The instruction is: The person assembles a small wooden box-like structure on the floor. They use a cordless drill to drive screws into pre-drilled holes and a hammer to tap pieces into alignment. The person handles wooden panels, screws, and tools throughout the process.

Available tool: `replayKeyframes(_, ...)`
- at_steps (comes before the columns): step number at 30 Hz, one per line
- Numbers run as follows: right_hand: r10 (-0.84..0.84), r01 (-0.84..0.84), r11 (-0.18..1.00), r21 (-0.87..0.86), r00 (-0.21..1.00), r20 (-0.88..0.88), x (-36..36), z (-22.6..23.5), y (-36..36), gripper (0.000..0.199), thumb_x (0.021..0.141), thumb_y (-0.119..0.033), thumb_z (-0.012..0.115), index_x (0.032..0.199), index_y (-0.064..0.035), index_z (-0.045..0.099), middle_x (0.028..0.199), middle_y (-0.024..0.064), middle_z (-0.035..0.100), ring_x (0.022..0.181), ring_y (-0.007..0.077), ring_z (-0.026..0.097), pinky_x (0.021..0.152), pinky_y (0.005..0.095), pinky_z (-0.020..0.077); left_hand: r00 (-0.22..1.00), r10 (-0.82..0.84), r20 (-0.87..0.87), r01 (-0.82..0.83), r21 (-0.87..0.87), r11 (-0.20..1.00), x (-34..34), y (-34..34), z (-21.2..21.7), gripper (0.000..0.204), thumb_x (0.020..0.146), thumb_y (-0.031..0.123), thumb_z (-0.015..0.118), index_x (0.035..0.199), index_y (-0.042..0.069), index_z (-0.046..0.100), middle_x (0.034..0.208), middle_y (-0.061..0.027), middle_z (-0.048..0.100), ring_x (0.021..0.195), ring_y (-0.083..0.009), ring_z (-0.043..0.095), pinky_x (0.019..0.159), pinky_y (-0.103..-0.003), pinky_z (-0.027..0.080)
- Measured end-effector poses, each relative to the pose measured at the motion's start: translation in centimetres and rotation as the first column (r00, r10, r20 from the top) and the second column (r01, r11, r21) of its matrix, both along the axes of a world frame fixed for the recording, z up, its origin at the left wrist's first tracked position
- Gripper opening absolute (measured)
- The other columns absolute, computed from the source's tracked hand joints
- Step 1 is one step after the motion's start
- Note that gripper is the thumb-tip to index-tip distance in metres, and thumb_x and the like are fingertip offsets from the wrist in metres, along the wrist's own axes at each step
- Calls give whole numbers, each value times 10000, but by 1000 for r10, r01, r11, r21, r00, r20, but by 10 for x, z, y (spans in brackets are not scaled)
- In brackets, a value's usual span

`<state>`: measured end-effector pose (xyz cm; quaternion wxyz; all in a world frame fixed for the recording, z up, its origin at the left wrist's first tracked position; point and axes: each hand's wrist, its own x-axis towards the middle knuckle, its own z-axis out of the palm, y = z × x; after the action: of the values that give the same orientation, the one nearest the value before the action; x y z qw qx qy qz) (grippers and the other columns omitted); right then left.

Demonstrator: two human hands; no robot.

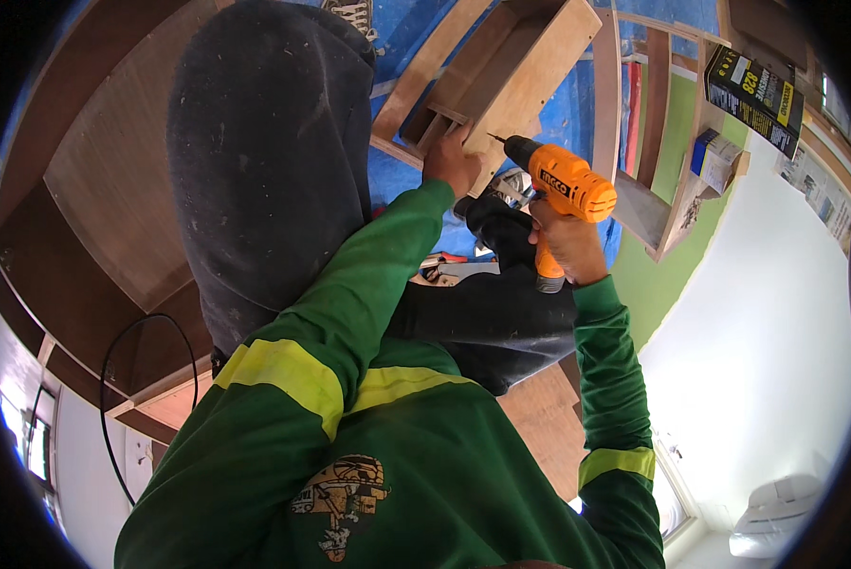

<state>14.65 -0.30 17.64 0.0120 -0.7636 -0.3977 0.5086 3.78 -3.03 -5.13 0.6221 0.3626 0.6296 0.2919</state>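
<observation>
My right hand point(569, 248) grips the handle of an orange cordless drill point(563, 180). Its bit points left at the edge of a light wooden box frame point(530, 62). My left hand point(450, 163) presses on that frame's lower edge, just left of the bit tip. Both arms wear green sleeves with yellow bands. My knee in dark trousers point(264, 161) rises at the left of the hands.
A blue tarp point(563, 109) lies under the frame. Brown wooden panels point(112, 190) fill the left side, with a black cable point(148, 379) looping below them. A black and yellow carton point(753, 90) and a small blue and white box point(714, 156) stand at the right. Hand tools point(454, 269) lie below the drill.
</observation>
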Motion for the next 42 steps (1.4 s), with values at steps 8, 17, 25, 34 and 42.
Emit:
replayKeyframes(8,-28,28,1000,13,999,-22,5,-4,1,157,908,-122,698,1017,-22,645,747,33,625,578,156,626,529,311,495,999,-6,31,7,-35,999,-4,2,-5,723,849,257,809,1520,108,583,1264,-224,742,1166,-361,724,1020,-424,553)
replayKeyframes(17,7,-7,1000,-15,1000,4,6,-8,8,180,911,-86,662,1075,-16,636,753,35,616,583,153,623,553,311,507,997,-29,72,36,-94,995,-8,13,2,746,825,225,818,1529,151,583,1337,-204,710,1234,-363,687,1070,-425,531)
replayKeyframes(25,34,-33,999,-8,999,12,5,-10,8,214,916,-82,644,1119,-15,632,753,33,613,586,151,623,547,315,512,999,-44,7,45,-117,992,-5,16,-3,744,821,253,839,1522,197,598,1332,-195,717,1225,-357,695,1057,-423,542)
replayKeyframes(34,34,-34,999,-20,999,19,9,-16,8,225,912,-92,643,1123,-13,633,754,28,613,592,150,621,565,315,530,999,-20,36,23,-95,995,-4,13,-6,721,844,249,837,1520,169,599,1237,-180,767,1106,-289,750,992,-387,563)
replayKeyframes(42,89,-89,996,-25,996,27,13,-21,7,243,914,-103,650,1132,7,642,778,41,645,596,150,626,576,317,532,997,-53,64,61,-120,991,-11,16,1,741,835,243,845,1529,194,589,1344,-200,707,1226,-357,692,1056,-423,538)
